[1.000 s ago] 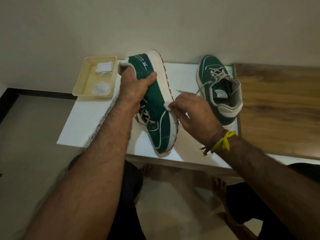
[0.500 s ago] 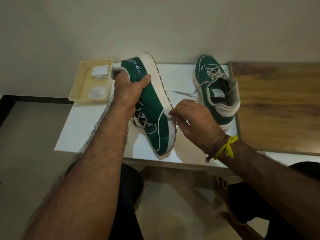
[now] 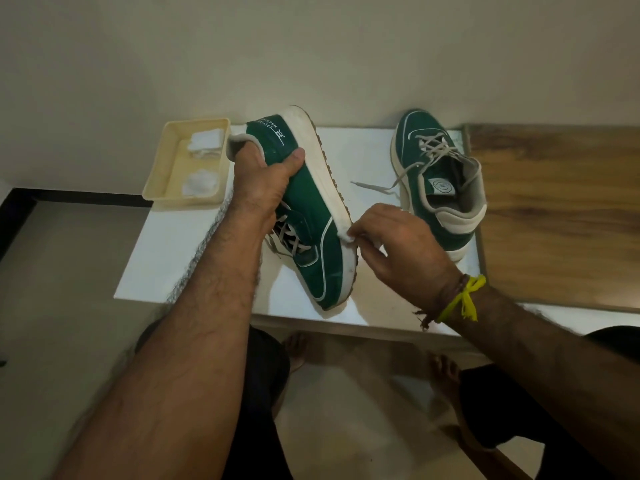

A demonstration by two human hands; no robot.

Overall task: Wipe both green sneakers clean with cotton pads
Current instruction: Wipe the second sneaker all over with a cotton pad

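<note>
left hand (image 3: 259, 183) grips sneaker (image 3: 311, 216) heel | right hand (image 3: 398, 247) pinches pad (image 3: 347, 238)

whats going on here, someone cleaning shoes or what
Yes. A person is wiping a green sneaker tipped on its side on the white table. The left hand grips its heel, while the right hand pinches a cotton pad against the white sole edge. The second sneaker stands upright to the right, untouched. More pads sit in a cream tray at the left.
</note>
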